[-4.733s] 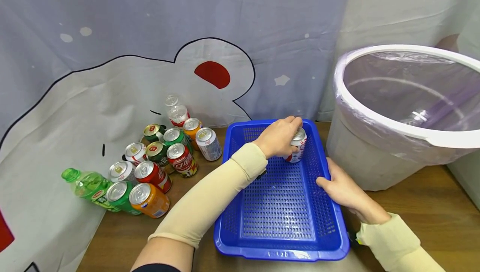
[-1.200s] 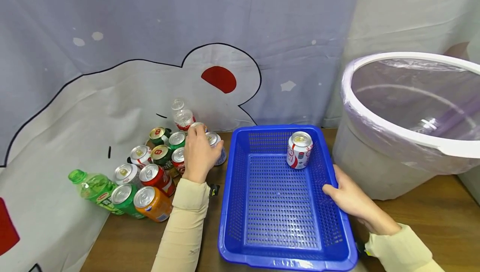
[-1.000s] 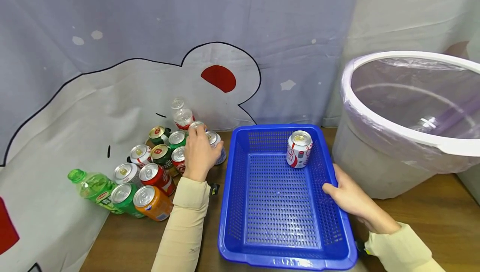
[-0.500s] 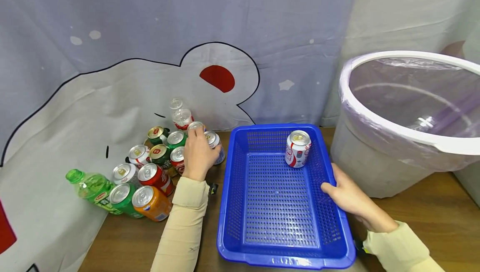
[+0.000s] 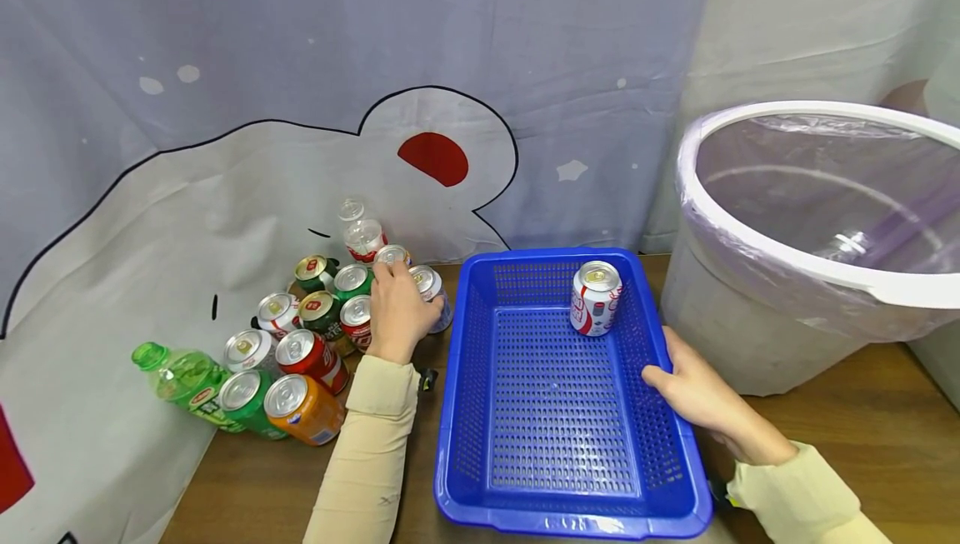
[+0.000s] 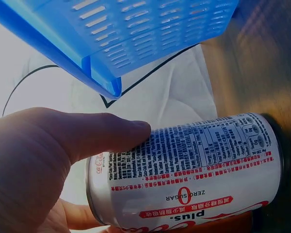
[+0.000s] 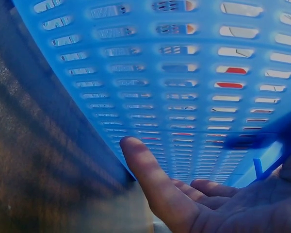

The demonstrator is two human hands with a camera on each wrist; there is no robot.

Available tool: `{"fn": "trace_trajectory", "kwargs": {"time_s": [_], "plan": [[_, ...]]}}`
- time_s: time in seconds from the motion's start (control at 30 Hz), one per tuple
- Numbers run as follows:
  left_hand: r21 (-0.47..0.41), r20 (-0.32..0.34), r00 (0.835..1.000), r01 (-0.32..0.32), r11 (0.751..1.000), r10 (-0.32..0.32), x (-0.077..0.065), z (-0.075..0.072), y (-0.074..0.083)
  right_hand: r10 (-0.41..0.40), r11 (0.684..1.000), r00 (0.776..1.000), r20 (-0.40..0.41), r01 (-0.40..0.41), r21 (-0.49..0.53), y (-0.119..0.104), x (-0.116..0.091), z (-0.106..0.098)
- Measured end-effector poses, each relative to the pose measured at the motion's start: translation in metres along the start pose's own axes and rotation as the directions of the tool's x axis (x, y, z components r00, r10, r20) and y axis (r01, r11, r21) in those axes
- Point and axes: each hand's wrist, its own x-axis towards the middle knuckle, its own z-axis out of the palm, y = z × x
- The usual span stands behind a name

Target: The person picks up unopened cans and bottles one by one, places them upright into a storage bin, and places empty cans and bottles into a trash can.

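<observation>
My left hand (image 5: 397, 311) is at the silver-white soda can (image 5: 426, 281) left of the basket. In the left wrist view, the thumb lies along this Coca-Cola Plus can (image 6: 194, 170), with fingers partly hidden behind it; its base is at the table. My right hand (image 5: 693, 386) grips the right rim of the blue plastic basket (image 5: 570, 521), thumb over the inside edge. From the right wrist view, fingers (image 7: 145, 174) of that hand lie against the perforated outer wall. Upright inside the basket's far right corner stands a white-and-red soda can (image 5: 596, 302).
Several soda cans, among them an orange can (image 5: 311, 415) and a red can (image 5: 318, 356), cluster on the left. A green bottle (image 5: 187, 381) lies at the far left; a clear bottle (image 5: 363, 234) stands behind. A white lined bin (image 5: 720, 319) stands right of the basket.
My left hand has let go of the white-and-red can in the basket and moved left to the silver-white can. Over the last second it barely moves. The right hand stays on the rim.
</observation>
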Motion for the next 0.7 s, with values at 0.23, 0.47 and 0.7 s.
{"fn": "trace_trajectory", "kwargs": {"time_s": [0.23, 0.47, 0.7], "plan": [[-0.044, 0.051, 0.999, 0.022, 0.999, -0.02, 0.001, 0.004, -0.002, -0.007, 1.0, 1.0, -0.003, 0.007, 0.001, 0.001, 0.0, 0.0], [-0.028, 0.017, 1.0, -0.013, 1.0, 0.014, -0.003, 0.011, -0.006, 0.008, 1.0, 1.0, 0.002, -0.008, -0.002, 0.002, 0.001, 0.002], [-0.191, -0.093, 0.995, 0.014, 0.981, -0.033, -0.013, 0.038, -0.01, -0.001, 1.0, 1.0, -0.005, 0.001, 0.006, 0.002, 0.0, 0.0]]}}
